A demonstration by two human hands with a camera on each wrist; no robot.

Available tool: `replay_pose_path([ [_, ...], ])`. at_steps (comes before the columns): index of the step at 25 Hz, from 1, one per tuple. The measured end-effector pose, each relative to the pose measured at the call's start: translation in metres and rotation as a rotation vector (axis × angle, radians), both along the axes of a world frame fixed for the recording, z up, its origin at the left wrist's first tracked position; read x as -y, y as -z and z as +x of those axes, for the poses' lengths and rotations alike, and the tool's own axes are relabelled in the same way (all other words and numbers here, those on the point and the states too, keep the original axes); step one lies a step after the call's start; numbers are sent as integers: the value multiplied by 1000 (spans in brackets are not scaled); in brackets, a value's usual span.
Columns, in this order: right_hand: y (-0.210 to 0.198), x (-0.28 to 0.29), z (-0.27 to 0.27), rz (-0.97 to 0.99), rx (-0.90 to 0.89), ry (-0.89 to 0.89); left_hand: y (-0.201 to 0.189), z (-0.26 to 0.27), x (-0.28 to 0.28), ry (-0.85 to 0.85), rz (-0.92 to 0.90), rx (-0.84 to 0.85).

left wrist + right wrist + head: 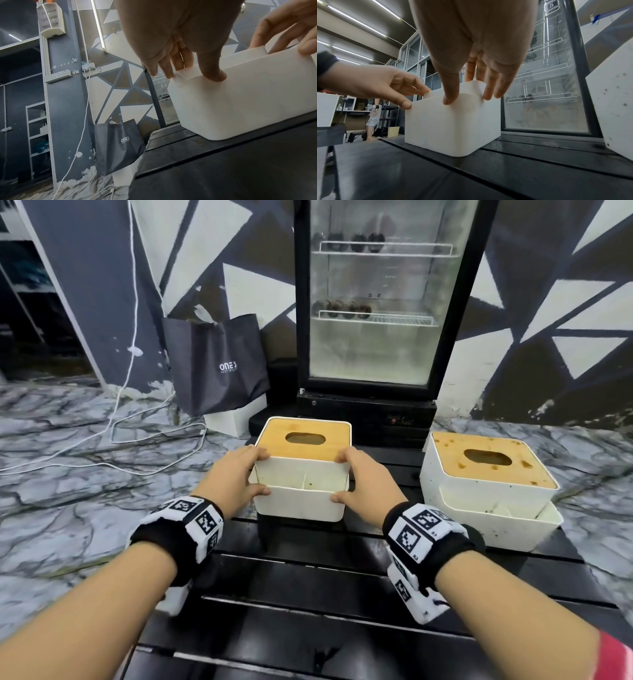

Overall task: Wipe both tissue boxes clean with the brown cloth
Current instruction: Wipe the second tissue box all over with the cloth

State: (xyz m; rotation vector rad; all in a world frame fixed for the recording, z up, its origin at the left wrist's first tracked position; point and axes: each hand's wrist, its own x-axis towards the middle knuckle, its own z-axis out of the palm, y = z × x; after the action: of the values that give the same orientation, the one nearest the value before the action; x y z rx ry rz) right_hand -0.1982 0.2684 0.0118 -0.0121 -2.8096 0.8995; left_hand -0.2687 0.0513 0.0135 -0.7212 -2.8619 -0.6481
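Two white tissue boxes with wooden lids stand on a black slatted table [308, 594]. The left box [303, 470] has a clean lid; the right box [486, 484] has brown stains on its lid and specks on its white sides. My left hand [246, 474] grips the left box's left side, thumb on the low front compartment. My right hand [356, 477] grips its right side the same way. In the left wrist view my left hand [190, 73] pinches the box [248, 101] at its corner. In the right wrist view my right hand [469, 94] holds the box [450, 128]. No brown cloth is in view.
A glass-door fridge [373, 302] stands just behind the table. A dark bag [219, 364] leans on the wall at the left, with white cables [120, 433] across the marble floor. A person [373, 115] stands far off in the right wrist view.
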Motion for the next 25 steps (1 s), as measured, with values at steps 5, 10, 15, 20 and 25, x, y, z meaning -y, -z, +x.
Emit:
replay_pose_path([
  [5,0,1,2,2,0,-1,1,0,2,3,-17,-22],
  [10,-1,5,11,-8,6,-12,1,8,5,7,-43,-32],
  [15,-5,9,17,-7,59,-5,-6,24,-5,-56,-179,-3],
  [20,-23,-9,49,-26,111,-101,-14,54,-25,-30,-331,-79],
  [25,-45,-82,100,51,-17,25,-24,87,-94,163,-229,-10],
])
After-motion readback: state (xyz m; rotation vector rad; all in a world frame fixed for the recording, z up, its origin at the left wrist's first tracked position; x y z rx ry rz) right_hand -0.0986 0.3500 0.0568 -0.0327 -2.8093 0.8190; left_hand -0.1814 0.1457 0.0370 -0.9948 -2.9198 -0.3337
